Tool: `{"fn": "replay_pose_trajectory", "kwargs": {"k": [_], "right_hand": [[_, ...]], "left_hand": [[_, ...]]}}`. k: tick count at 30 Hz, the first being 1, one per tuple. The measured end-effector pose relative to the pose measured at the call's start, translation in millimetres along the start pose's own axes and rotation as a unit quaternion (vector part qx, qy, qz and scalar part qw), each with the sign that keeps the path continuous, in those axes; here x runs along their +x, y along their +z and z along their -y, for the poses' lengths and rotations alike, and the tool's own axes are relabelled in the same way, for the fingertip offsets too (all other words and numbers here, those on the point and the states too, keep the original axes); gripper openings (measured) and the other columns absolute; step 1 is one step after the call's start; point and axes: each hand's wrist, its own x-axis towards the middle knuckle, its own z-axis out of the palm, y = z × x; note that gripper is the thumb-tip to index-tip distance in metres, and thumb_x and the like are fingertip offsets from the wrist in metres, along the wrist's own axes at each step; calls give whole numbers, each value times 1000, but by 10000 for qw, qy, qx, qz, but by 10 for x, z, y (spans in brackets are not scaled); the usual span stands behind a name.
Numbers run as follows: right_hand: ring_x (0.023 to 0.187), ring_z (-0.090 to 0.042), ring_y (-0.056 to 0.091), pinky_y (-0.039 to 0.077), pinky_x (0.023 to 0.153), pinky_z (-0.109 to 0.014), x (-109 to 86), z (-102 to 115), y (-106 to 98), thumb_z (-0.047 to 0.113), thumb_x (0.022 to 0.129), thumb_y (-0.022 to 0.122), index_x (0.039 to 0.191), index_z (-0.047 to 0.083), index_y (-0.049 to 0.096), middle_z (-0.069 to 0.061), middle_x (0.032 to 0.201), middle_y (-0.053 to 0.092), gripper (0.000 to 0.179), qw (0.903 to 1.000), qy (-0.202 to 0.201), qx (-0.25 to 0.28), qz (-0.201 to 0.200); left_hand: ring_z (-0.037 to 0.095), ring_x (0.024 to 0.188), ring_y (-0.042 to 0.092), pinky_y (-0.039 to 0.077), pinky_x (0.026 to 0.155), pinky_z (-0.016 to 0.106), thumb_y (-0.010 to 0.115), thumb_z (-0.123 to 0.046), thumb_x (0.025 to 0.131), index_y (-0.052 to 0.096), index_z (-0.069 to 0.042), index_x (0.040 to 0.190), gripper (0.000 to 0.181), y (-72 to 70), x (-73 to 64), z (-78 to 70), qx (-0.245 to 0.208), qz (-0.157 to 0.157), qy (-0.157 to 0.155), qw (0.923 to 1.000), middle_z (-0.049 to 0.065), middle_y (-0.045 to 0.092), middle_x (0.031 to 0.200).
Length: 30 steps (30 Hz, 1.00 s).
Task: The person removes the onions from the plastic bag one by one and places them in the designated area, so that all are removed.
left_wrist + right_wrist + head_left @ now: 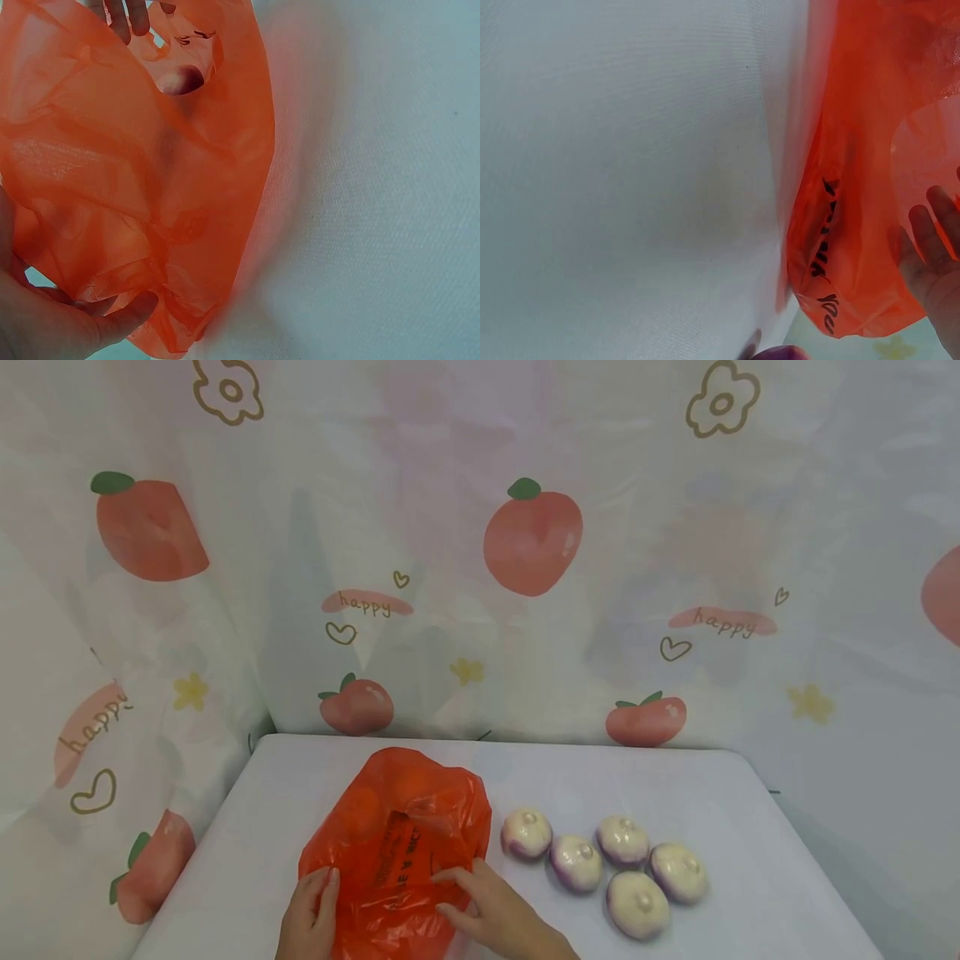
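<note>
A red plastic bag (442, 810) with dark printing lies on the table, and rounded shapes show faintly through its far end. My left hand (307, 914) is at the bag's near left side. In the left wrist view, the thumb (131, 319) of that hand lies over the film with fingers behind it, pinching the bag (202, 165). On the other side, my right hand (498, 906) has its fingers spread and loosely bent against the bag. The right wrist view shows those fingers (930, 236) fairly straight in front of the red film (855, 247).
To the right of the bag, several white and purple round vegetables, turnip-like, sit in a group, one of them a turnip-like vegetable (637, 904) nearest me. The white table (750, 827) ends at a fruit-printed cloth backdrop (525, 677) behind and at the left.
</note>
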Motion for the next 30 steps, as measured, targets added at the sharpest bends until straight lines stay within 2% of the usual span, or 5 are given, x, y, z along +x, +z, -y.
{"fn": "replay_pose_trajectory", "kwargs": {"k": [12,20,23,27,30], "right_hand": [[77,-9,48,44,65,-18,10,30,-18,38,93,58,121,21,59,5,94,49,33,9999,122,-12,75],[78,-7,47,45,66,-19,32,34,-23,42,93,57,121,22,59,6,97,49,35,9990,325,183,232],[79,-5,47,45,69,-19,42,17,3,44,94,54,121,21,59,6,100,51,36,9999,64,21,159],[89,-5,50,47,79,-24,73,15,47,40,96,52,121,18,59,4,105,56,34,9976,-573,-366,-101],[94,-6,51,47,83,-26,119,36,77,39,97,52,122,18,58,6,108,58,33,9959,-755,-485,-128]], "left_hand": [[33,103,53,47,88,48,36,-45,100,50,6,128,60,-8,-11,-25,-117,108,-85,9998,17,50,122],[34,105,52,46,89,49,36,-40,101,51,7,127,56,-20,-15,-45,-50,57,-36,10000,18,50,122],[34,105,52,46,89,50,36,-41,101,51,7,127,56,-18,-19,-43,-45,34,-23,10000,18,50,122],[34,103,53,46,88,49,36,-42,101,51,7,127,57,-13,-20,-31,-74,61,-13,10000,18,50,121],[32,101,54,47,87,47,36,-43,100,50,5,128,57,-8,-23,-22,-132,116,-111,9998,16,50,122]]}}
